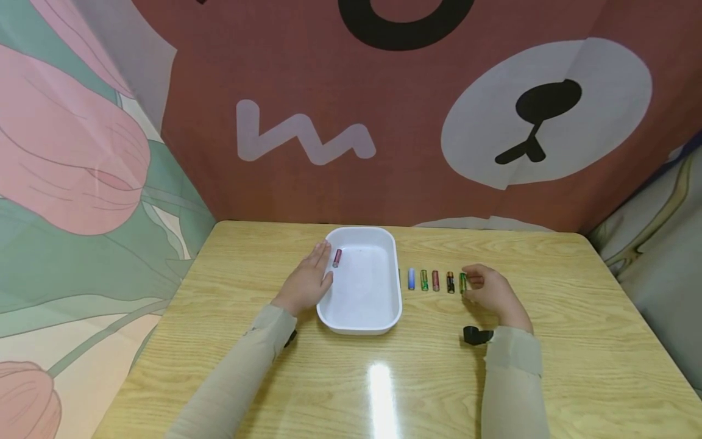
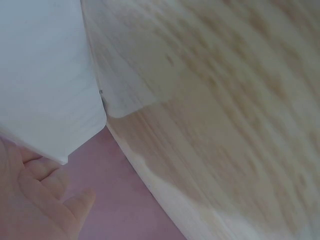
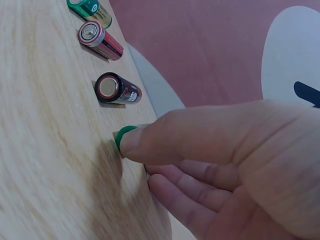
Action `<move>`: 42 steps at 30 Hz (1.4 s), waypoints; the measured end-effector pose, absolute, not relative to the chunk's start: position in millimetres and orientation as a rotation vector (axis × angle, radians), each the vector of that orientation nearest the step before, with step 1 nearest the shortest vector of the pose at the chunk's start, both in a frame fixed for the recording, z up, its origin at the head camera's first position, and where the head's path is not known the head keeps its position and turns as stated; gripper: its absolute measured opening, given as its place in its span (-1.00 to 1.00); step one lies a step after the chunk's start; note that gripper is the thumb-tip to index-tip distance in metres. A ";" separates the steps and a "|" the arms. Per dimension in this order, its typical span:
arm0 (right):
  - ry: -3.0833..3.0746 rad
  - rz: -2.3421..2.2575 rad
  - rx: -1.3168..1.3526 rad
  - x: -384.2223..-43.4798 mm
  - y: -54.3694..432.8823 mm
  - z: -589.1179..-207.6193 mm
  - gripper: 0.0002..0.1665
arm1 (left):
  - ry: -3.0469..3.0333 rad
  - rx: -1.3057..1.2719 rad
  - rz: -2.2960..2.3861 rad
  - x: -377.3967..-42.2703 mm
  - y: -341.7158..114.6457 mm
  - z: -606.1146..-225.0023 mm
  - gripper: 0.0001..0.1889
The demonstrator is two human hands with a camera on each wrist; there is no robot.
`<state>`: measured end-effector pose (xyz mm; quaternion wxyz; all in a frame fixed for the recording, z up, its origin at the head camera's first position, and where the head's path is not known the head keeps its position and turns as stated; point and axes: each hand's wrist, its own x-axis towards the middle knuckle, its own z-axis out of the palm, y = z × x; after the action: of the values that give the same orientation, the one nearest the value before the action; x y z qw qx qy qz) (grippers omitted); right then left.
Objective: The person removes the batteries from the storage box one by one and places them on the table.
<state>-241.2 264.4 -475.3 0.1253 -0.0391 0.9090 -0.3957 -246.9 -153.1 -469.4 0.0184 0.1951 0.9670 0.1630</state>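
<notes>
A white rectangular tray (image 1: 359,326) stands on the table with one dark red battery (image 1: 337,258) inside near its left wall. My left hand (image 1: 307,277) rests along the tray's left rim, fingers straight. To the tray's right, several batteries lie in a row: a blue battery (image 1: 411,279), a green battery (image 1: 424,280), a red battery (image 3: 102,40) and a black battery (image 3: 117,89). At the row's right end my right hand (image 1: 490,291) pinches another green battery (image 1: 463,283) by its ends. The right wrist view shows the thumb covering most of it.
The wood-grain table (image 1: 433,378) meets a printed cloth wall (image 1: 307,189) at its back edge. A sliver of another battery (image 1: 399,278) shows beside the tray's right wall, mostly hidden. Black wrist camera parts (image 1: 476,335) stick out by the right sleeve.
</notes>
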 end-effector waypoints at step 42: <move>2.948 -1.167 -0.319 -234.1 236.0 -433.9 -0.53 | 3.003 0.613 0.518 -245.6 -153.3 -468.0 -0.31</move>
<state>-234.1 236.0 -433.9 -0.0227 -0.0999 0.9249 -0.3661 -245.6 -153.3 -468.0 0.0165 0.1973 0.9659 0.1667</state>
